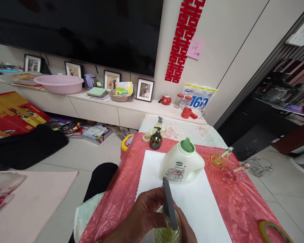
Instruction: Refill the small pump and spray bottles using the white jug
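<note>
A clear spray bottle (pixel 168 234) with yellowish liquid and a grey trigger head (pixel 170 206) is held upright at the bottom middle. My left hand (pixel 142 214) pinches it near the neck and head, thumb and fingers closed. Around its right side curls my right hand (pixel 184 224), partly hidden by the bottle. Just beyond stands a pale detergent jug (pixel 173 162), uncapped, with a green spout in its mouth and its handle to the right. The jug rests on a white sheet (pixel 150 168) over a red tablecloth (pixel 126 179).
Behind the jug are a dark pump bottle (pixel 155 140), another spray bottle (pixel 157 125) and a pale cap (pixel 147 136). On the right sit a glass with yellow liquid (pixel 216 159), a glass dish (pixel 229 175) and a tape roll (pixel 273 231). A cabinet (pixel 93 109) lines the wall.
</note>
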